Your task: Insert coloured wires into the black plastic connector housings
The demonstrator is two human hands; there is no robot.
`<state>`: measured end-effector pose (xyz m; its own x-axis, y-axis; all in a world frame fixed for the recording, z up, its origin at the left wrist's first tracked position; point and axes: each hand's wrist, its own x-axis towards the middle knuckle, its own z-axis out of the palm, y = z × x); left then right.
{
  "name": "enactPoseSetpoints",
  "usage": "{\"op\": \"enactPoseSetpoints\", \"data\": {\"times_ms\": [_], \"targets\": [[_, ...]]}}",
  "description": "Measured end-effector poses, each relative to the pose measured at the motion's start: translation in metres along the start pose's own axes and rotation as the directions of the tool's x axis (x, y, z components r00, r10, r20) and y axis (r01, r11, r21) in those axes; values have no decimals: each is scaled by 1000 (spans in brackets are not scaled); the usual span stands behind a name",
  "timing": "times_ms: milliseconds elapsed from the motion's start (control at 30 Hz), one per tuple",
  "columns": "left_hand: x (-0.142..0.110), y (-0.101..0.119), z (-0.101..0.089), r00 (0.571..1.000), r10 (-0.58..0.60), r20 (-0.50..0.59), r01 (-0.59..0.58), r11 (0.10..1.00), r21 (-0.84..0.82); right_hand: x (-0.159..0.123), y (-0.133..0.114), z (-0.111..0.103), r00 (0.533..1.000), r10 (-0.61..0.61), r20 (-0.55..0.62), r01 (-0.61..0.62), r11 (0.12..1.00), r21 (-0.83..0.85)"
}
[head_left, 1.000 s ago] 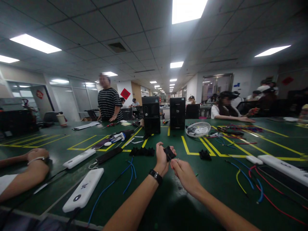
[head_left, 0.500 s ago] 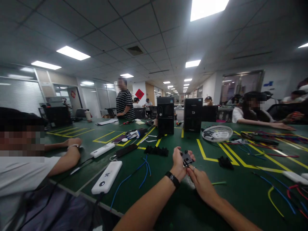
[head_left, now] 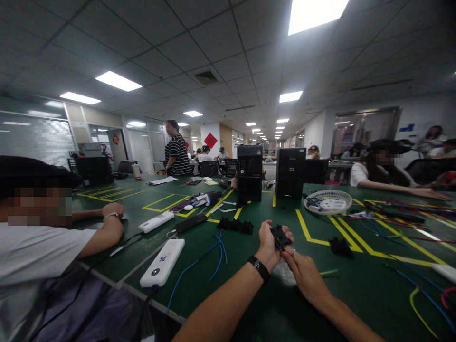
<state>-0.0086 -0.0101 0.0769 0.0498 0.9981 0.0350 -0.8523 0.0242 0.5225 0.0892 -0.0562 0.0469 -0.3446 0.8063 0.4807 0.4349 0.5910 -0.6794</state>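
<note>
My left hand, with a black watch on its wrist, grips a small black plastic connector just above the green table. My right hand meets it from the right, its fingertips pinched against the connector's lower edge. What those fingertips hold is too small to make out. A row of black connector pieces lies just beyond my left hand. Another black piece rests to the right.
A white power bank and blue wires lie at my left. A seated person leans on the table's left edge. Two black boxes, a white basket and coloured wires sit farther back.
The view has swung to the left, bringing the seated person at my left into sight. Both hands stay together on the black connector.
</note>
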Motion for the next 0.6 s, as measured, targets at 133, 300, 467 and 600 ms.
{"op": "enactPoseSetpoints", "data": {"times_ms": [133,300,467,600], "targets": [[-2,9,-3,973,228,23,-228,960,164,-2,-12,1,993,107,40,-112,985,133],[-7,18,-4,915,382,129,-403,860,313,-2,-21,-5,991,128,42,-132,982,136],[-3,4,-2,957,278,81,-289,931,223,-4,-16,-1,999,33,-31,-33,999,-8],[-1,0,-2,932,352,81,-361,896,258,-6,-20,13,990,87,-110,-87,996,6]]}}
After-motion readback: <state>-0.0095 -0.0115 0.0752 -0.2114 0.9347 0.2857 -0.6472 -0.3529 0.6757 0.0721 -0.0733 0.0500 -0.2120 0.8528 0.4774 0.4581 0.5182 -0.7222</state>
